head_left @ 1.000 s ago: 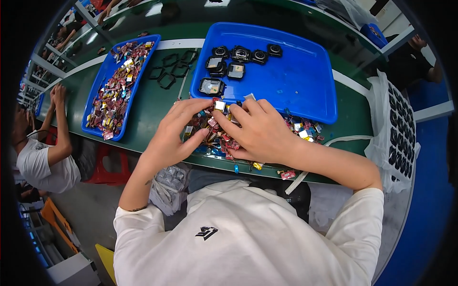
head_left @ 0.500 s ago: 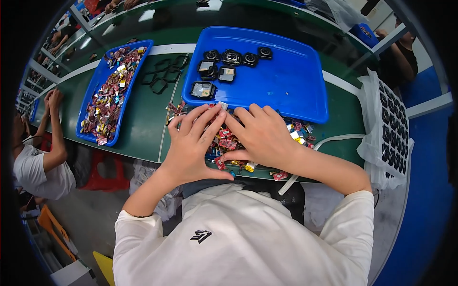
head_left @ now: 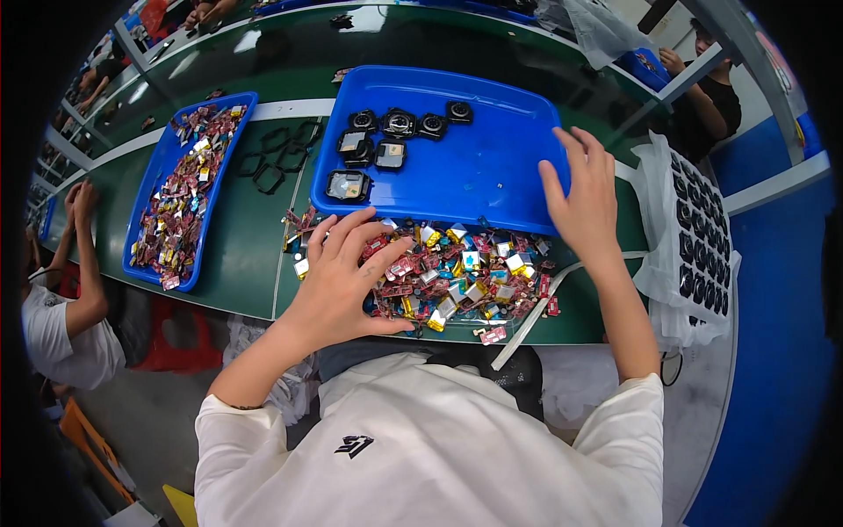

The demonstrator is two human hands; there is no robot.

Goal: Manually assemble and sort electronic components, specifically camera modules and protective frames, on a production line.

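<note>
Head: left hand (head_left: 342, 288) partly hides component pile (head_left: 464, 274)

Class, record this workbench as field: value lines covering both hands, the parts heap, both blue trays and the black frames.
Circuit-board heap: in front of the large blue tray
Left hand: open, fingers spread over the heap's left side
Right hand: open at the large tray's right edge; contact unclear
Large tray: black watch cases toward its left
Narrow blue tray: further left, more boards
Black frames: between trays
</note>
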